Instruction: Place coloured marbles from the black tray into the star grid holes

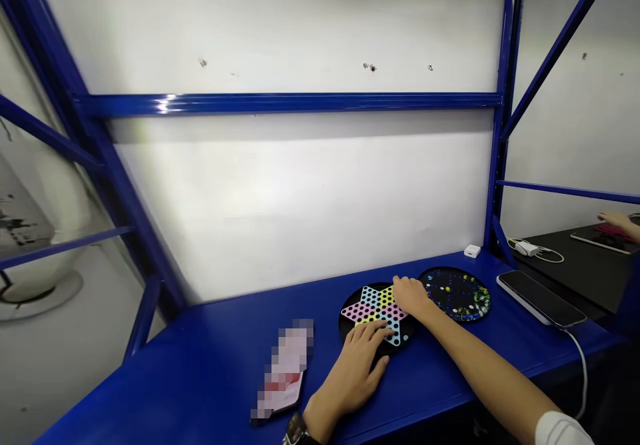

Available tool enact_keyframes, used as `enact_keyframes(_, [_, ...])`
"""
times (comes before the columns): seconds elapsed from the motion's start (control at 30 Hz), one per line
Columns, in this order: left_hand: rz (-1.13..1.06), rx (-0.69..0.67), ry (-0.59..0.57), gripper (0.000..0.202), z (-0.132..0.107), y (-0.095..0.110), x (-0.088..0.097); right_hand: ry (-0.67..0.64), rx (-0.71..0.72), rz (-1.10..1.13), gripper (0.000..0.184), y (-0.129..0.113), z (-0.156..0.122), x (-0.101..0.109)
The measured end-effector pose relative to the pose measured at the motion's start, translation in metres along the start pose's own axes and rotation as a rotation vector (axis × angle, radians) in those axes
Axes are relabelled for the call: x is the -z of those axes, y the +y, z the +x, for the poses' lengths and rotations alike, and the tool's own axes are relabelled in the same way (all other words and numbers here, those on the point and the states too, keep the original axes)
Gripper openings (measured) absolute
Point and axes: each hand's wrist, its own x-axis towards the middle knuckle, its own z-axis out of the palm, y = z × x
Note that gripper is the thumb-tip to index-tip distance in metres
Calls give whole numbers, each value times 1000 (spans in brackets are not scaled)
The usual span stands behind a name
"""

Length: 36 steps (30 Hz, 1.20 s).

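Note:
A round black board with a pastel star of holes (pixel 373 306) lies on the blue table (pixel 200 365). My left hand (pixel 357 364) rests flat on the board's near edge, fingers stretched out. My right hand (pixel 409 295) sits on the board's right side with fingers curled down; whether it holds something I cannot make out. Just to the right lies a second round black tray (pixel 456 293) with several coloured marbles along its rim.
A phone (pixel 540 297) with a cable lies at the right of the table. A blurred card (pixel 285 372) sits left of my left hand. A white charger (pixel 472 251) is by the wall. Another person's hand (pixel 617 222) works at the neighbouring black table. Blue shelf frame surrounds the space.

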Motion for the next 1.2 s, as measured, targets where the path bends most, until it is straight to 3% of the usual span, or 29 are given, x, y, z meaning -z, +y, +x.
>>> enact_keyframes(0.8, [41, -32, 43, 47, 1, -5, -4, 62, -112, 179, 31, -5, -2, -8])
enact_keyframes(0.97, [35, -34, 45, 47, 1, -4, -4, 73, -74, 231, 28, -9, 0, -15])
enact_keyframes(1.2, [10, -21, 32, 47, 2, -4, -5, 68, -101, 350, 27, 4, -2, -10])
